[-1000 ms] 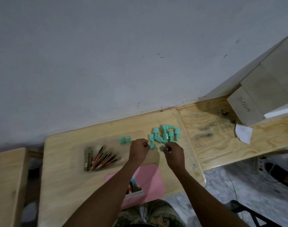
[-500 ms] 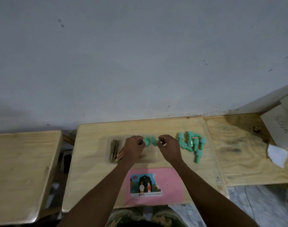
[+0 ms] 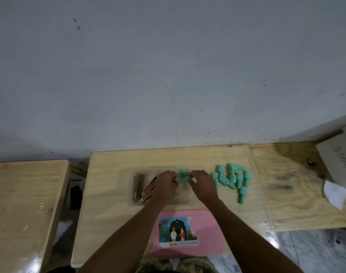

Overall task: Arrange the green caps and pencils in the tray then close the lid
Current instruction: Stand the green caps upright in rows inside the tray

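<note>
A clear shallow tray [image 3: 187,200] lies on the wooden table [image 3: 109,194]. At its left end sit several pencils [image 3: 138,186], brown and orange-red ones. A few green caps [image 3: 183,174] stand at the tray's far edge. My left hand [image 3: 165,187] and my right hand [image 3: 202,185] hover over the tray, with fingertips pinched on those caps from either side. A loose pile of several green caps [image 3: 232,178] rests on the table to the right of the tray. The pink lid [image 3: 213,229], bearing a picture label, lies flat just in front of the tray.
A second wooden table [image 3: 26,203] stands at the left across a gap. A plywood table [image 3: 290,186] adjoins on the right and carries a cardboard box [image 3: 337,164] and a white paper scrap [image 3: 335,194]. A grey wall runs along the back.
Both hands went from the cap pile at the right to the far edge of the tray. The camera view swung, so the table now sits centred.
</note>
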